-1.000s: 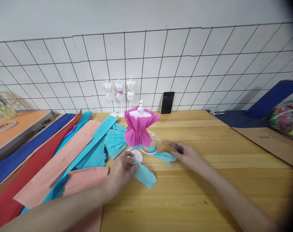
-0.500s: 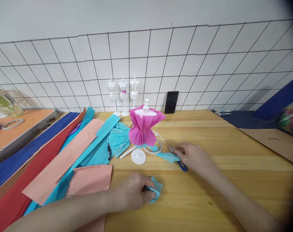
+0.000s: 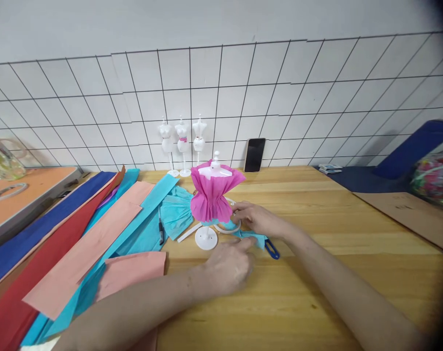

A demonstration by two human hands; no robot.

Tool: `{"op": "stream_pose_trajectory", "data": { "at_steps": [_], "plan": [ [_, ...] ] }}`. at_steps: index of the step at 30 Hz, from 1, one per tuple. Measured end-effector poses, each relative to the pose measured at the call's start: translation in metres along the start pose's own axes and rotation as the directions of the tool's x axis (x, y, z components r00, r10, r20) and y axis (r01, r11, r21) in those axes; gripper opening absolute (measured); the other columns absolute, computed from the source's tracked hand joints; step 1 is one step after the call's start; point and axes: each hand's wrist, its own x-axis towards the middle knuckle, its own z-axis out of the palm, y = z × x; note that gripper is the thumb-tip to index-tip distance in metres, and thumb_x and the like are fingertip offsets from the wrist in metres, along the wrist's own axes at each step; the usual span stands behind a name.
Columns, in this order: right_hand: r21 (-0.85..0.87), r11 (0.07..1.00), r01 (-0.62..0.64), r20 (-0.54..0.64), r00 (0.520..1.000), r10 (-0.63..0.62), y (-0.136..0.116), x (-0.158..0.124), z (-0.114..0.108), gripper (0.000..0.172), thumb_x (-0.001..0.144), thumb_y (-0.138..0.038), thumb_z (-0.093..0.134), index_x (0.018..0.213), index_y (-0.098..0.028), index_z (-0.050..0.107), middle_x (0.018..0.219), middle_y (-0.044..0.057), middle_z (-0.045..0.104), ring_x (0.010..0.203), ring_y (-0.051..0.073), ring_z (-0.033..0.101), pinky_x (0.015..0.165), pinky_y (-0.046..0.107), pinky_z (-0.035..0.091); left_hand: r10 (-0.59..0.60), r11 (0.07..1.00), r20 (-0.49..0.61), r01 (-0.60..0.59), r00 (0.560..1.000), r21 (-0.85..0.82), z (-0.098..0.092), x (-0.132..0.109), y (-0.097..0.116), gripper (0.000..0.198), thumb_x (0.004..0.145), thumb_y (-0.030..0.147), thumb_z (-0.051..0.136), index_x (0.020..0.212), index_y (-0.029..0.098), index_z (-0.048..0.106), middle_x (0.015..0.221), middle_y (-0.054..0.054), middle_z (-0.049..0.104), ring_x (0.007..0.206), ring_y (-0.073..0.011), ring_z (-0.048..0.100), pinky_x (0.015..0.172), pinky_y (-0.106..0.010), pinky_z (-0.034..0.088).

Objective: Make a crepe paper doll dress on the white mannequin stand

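A small white mannequin in a pink crepe-paper dress point(image 3: 211, 197) stands on its round base point(image 3: 205, 239) on the wooden table point(image 3: 316, 273). My right hand point(image 3: 258, 220) is just right of the dress. Its fingers are pinched together by a white tape ring point(image 3: 225, 229) and a teal paper strip point(image 3: 257, 239); what they hold is hidden. My left hand point(image 3: 229, 266) is curled in front of the base, index finger touching the teal strip, its palm hidden. Blue-handled scissors point(image 3: 271, 249) lie on the table beside the strip.
Long crepe sheets in blue point(image 3: 31, 234), red point(image 3: 12, 297), salmon point(image 3: 86, 243) and teal point(image 3: 148, 209) cover the left side, with a pen point(image 3: 160, 232) among them. Three small mannequins point(image 3: 182, 141) and a phone point(image 3: 254, 154) stand at the wall. Cardboard point(image 3: 407, 214) lies at right.
My left hand pulled a teal scrap toward me, crumpled it, then moved right to the strip. My right hand let go of the scissors and moved left to the tape ring.
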Motion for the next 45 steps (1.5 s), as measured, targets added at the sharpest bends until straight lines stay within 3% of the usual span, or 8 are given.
{"op": "stream_pose_trajectory", "data": {
  "at_steps": [4,12,17,20,26,37,42,45],
  "plan": [
    [-0.007,1.000,0.016,0.038,0.999,-0.016,0.002,-0.006,0.000,0.023,0.074,-0.012,0.053,0.080,-0.022,0.074,0.104,0.004,0.067,0.094,0.021,0.062,0.083,0.030,0.048,-0.007,0.999,-0.015,0.008,1.000,0.047,0.006,0.007,0.004,0.014,0.076,0.017,0.049,0.082,0.015,0.061,0.129,-0.011,0.048,0.084,-0.0208,0.059,0.062,-0.030,0.048],
    [-0.028,0.999,0.019,0.000,1.000,-0.019,0.003,0.000,0.002,0.020,0.077,-0.014,0.055,0.087,-0.021,0.071,0.100,0.006,0.066,0.095,0.021,0.060,0.083,0.032,0.045,0.010,0.999,-0.044,-0.009,0.999,0.032,0.014,0.007,0.007,0.010,0.077,0.015,0.049,0.079,0.015,0.058,0.085,-0.006,0.058,0.080,-0.0197,0.054,0.062,-0.029,0.045],
    [-0.030,0.999,0.018,-0.015,1.000,-0.018,0.001,0.001,0.002,0.019,0.075,-0.011,0.055,0.082,-0.020,0.071,0.091,0.006,0.068,0.086,0.021,0.062,0.076,0.031,0.046,-0.157,0.980,-0.195,0.177,0.968,0.090,0.012,0.003,0.012,0.017,0.082,0.011,0.042,0.083,0.015,0.058,0.118,-0.011,0.052,0.088,-0.0221,0.055,0.066,-0.032,0.048],
    [-0.027,0.999,0.022,-0.011,1.000,-0.022,0.000,0.000,0.004,0.019,0.074,-0.009,0.055,0.079,-0.019,0.070,0.084,0.005,0.068,0.079,0.020,0.062,0.071,0.029,0.046,-0.181,0.965,-0.171,0.208,0.969,0.160,0.008,0.006,0.013,0.020,0.085,0.011,0.039,0.086,0.013,0.059,0.134,-0.015,0.041,0.089,-0.0235,0.057,0.065,-0.035,0.049],
    [-0.042,0.999,0.027,-0.030,0.999,-0.029,-0.002,0.002,0.006,0.015,0.078,-0.010,0.054,0.079,-0.018,0.068,0.080,0.005,0.067,0.076,0.019,0.061,0.069,0.027,0.045,-0.024,0.983,-0.006,0.024,1.000,0.182,0.009,0.007,0.006,0.015,0.084,0.010,0.044,0.084,0.011,0.059,0.086,-0.010,0.061,0.083,-0.0237,0.056,0.064,-0.034,0.048],
    [-0.097,0.995,0.008,-0.086,0.996,-0.017,0.009,0.002,0.018,0.028,0.076,-0.005,0.048,0.089,-0.019,0.069,0.094,0.007,0.069,0.093,0.021,0.061,0.082,0.032,0.045,0.190,0.963,-0.177,-0.219,0.966,-0.160,0.009,-0.002,0.009,0.019,0.083,0.013,0.043,0.091,0.014,0.060,0.098,-0.008,0.063,0.093,-0.0174,0.056,0.086,-0.029,0.043],
    [-0.121,0.986,-0.110,-0.130,0.987,0.094,-0.002,0.000,0.010,0.041,0.074,-0.005,0.044,0.102,-0.023,0.068,0.113,0.005,0.066,0.106,0.021,0.058,0.087,0.031,0.043,0.157,0.964,-0.088,-0.172,0.984,-0.201,0.000,-0.004,0.017,0.016,0.082,0.012,0.044,0.084,0.015,0.060,0.099,-0.007,0.064,0.091,-0.0176,0.058,0.084,-0.026,0.044],
    [-0.144,0.955,-0.259,-0.163,0.958,0.236,-0.016,-0.005,-0.004,0.023,0.079,-0.019,0.048,0.086,-0.018,0.070,0.087,0.009,0.071,0.081,0.023,0.064,0.068,0.031,0.045,0.156,0.977,-0.016,-0.157,0.988,-0.144,-0.005,-0.009,0.021,0.014,0.081,0.013,0.045,0.078,0.014,0.059,0.095,-0.008,0.063,0.088,-0.0178,0.058,0.080,-0.026,0.045]
  ]
}}
